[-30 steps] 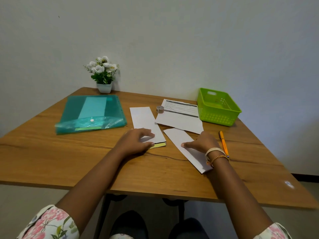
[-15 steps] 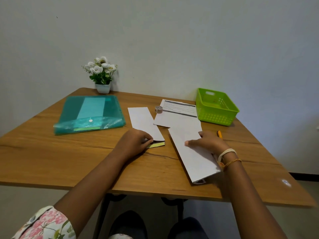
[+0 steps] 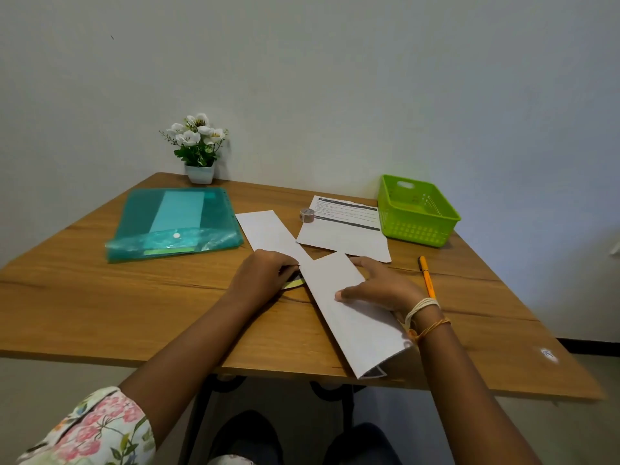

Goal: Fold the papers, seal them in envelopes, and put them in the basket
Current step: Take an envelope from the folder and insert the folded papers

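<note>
A folded paper (image 3: 349, 307) was being held over the table (image 3: 100, 297), the inserting step apparently in hand.

Measured from the table's near edge: the folder (image 3: 174, 223) was seen far back, the printed sheet (image 3: 345, 229) and empty basket (image 3: 416, 209) likewise far, the envelope (image 3: 271, 234) at mid-depth. The paper was grasped by the right hand (image 3: 385, 286), thumb on top, its lower end overhanging that edge. The envelope's near end was pinched by the left hand (image 3: 261, 276), a yellow-green strip showing there; whether the mouth was open could not be told. Next, the paper would need aligning with that mouth and sliding in. Tape roll (image 3: 307, 215) and pen (image 3: 426, 276) lay unused.
</note>
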Action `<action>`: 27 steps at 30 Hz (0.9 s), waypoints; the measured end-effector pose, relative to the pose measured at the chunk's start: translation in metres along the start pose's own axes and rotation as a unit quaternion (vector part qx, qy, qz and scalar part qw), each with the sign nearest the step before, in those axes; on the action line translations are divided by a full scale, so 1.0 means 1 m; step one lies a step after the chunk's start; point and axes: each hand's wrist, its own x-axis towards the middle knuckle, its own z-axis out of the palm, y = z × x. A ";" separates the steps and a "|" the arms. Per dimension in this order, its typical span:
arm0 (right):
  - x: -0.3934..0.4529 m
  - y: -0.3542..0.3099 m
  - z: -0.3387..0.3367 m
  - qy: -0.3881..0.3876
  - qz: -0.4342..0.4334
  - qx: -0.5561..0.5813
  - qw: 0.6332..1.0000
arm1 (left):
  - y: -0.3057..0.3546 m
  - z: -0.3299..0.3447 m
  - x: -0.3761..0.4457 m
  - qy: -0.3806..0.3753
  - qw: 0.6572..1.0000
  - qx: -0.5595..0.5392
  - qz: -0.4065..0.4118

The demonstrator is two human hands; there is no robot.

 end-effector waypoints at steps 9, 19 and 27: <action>-0.006 -0.007 0.007 -0.018 0.007 -0.011 1.000 | -0.001 0.002 0.001 0.019 1.000 0.005 0.019; 0.016 -0.018 0.033 -0.028 0.068 -0.030 0.997 | -0.004 0.003 -0.002 0.052 0.996 -0.013 0.070; 0.034 -0.008 0.046 0.072 0.038 0.055 0.995 | -0.003 0.002 -0.003 0.068 0.994 -0.032 0.086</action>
